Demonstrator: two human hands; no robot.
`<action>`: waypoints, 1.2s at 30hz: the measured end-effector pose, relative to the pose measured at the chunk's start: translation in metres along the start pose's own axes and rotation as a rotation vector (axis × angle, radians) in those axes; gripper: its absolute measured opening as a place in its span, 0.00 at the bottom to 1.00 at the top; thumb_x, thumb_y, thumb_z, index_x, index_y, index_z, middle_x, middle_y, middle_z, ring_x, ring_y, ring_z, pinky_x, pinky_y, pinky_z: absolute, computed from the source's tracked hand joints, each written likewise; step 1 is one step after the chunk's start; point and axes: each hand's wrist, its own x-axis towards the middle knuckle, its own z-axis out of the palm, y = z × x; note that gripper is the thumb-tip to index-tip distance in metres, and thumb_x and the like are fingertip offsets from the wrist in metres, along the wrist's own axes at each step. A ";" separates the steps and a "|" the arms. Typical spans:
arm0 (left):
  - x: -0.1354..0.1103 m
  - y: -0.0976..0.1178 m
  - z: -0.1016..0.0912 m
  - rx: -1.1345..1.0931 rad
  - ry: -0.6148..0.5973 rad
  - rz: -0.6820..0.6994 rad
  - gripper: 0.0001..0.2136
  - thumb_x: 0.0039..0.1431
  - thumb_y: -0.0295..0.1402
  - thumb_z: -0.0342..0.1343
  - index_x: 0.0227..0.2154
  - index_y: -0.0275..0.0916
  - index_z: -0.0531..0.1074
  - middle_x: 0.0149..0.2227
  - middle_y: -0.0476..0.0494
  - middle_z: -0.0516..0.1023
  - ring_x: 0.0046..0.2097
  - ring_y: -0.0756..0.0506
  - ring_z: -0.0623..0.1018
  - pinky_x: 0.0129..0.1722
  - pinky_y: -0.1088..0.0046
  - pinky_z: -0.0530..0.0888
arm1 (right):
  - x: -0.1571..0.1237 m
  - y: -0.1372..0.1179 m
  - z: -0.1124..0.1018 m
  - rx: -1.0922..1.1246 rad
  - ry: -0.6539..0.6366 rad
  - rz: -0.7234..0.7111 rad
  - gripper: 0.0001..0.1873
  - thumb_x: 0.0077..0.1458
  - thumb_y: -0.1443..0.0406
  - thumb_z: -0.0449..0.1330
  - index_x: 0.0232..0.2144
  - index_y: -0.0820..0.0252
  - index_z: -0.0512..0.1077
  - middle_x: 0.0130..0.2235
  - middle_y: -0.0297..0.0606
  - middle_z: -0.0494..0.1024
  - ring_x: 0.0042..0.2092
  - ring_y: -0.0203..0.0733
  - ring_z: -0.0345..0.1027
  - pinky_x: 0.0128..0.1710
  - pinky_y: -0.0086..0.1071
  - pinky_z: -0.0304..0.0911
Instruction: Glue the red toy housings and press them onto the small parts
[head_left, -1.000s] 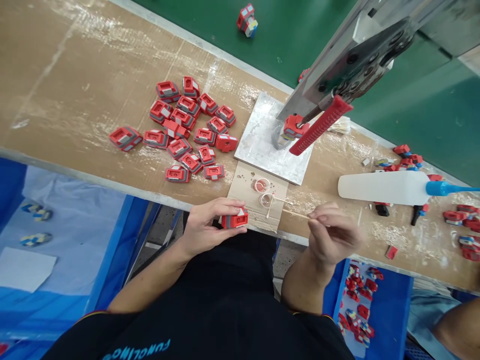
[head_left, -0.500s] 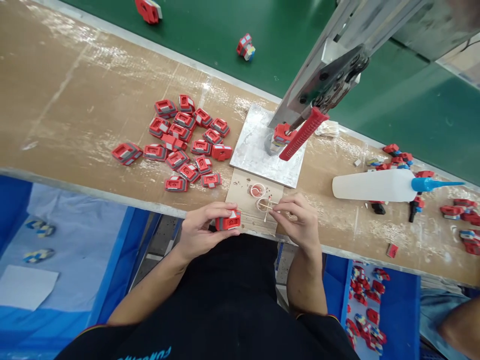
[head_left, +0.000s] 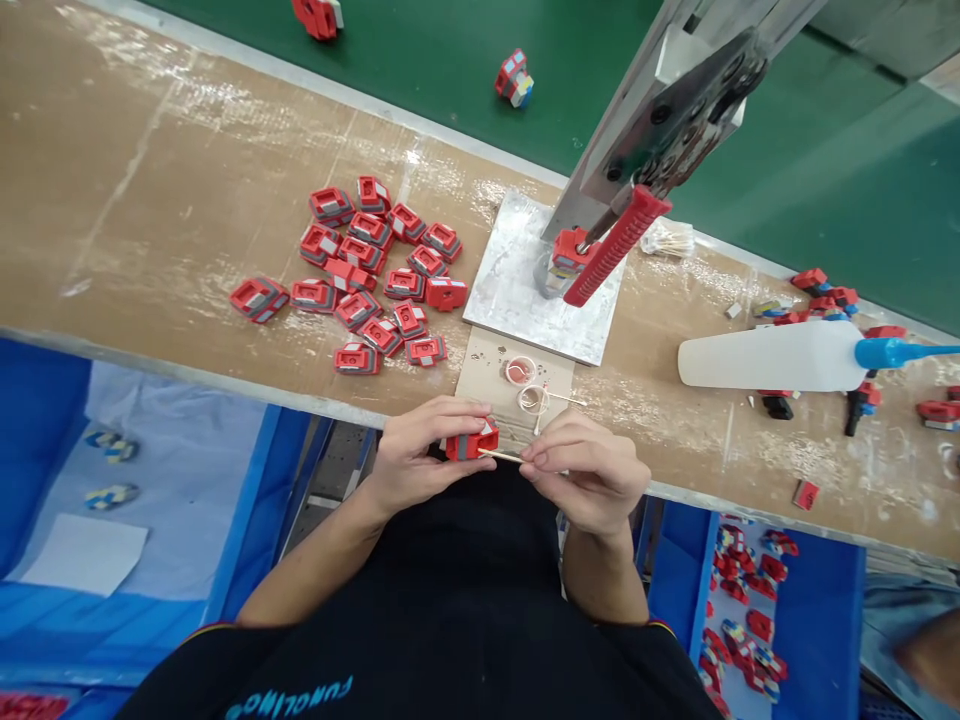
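Observation:
My left hand (head_left: 421, 452) is closed around a red and grey plastic toy part (head_left: 471, 441), its hollow side facing up and right. Between the fingertips of my right hand (head_left: 589, 468) is a thin cotton swab (head_left: 501, 455), whose far end touches the toy part at its right edge. Just beyond my hands, two small round cups (head_left: 520, 371) stand on a piece of cardboard (head_left: 480, 372), one holding something reddish. Other swabs (head_left: 568, 399) lie across the nearer cup.
Several similar red parts (head_left: 358, 255) lie to the left. A press with a red handle (head_left: 619, 245) rises from a metal plate (head_left: 506, 290). On the right are a white squeeze bottle (head_left: 772, 358) and a blue bin (head_left: 817, 620). Another blue bin (head_left: 247, 500) stands at left.
My right hand has brought the swab from the nearer cup toward me and left, onto the toy part. My left hand keeps its hold. The view has shifted slightly.

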 end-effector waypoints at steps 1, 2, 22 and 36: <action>0.000 0.000 0.000 0.004 0.001 -0.001 0.20 0.55 0.31 0.77 0.50 0.40 0.81 0.45 0.34 0.89 0.46 0.40 0.89 0.46 0.65 0.87 | 0.000 0.001 0.000 0.007 -0.006 -0.003 0.07 0.60 0.73 0.69 0.38 0.57 0.80 0.30 0.36 0.86 0.30 0.40 0.80 0.30 0.33 0.76; 0.000 0.000 -0.001 0.009 0.002 -0.003 0.20 0.55 0.31 0.77 0.50 0.40 0.81 0.45 0.35 0.89 0.46 0.40 0.89 0.46 0.64 0.87 | 0.000 0.001 0.000 0.011 -0.012 -0.006 0.07 0.60 0.73 0.69 0.38 0.57 0.80 0.30 0.36 0.86 0.30 0.40 0.80 0.30 0.32 0.76; 0.002 0.002 -0.002 0.042 -0.016 0.009 0.23 0.52 0.30 0.78 0.51 0.41 0.81 0.45 0.36 0.89 0.45 0.40 0.89 0.45 0.64 0.87 | -0.004 0.005 -0.010 -0.063 -0.016 0.021 0.08 0.58 0.75 0.69 0.34 0.56 0.79 0.28 0.35 0.84 0.27 0.39 0.79 0.27 0.31 0.75; -0.003 -0.001 -0.001 -0.006 0.015 -0.056 0.22 0.51 0.32 0.79 0.49 0.41 0.82 0.45 0.36 0.89 0.45 0.40 0.89 0.46 0.65 0.87 | -0.001 0.005 -0.012 -0.072 -0.021 -0.004 0.10 0.58 0.75 0.69 0.37 0.55 0.80 0.29 0.35 0.85 0.27 0.39 0.78 0.27 0.32 0.74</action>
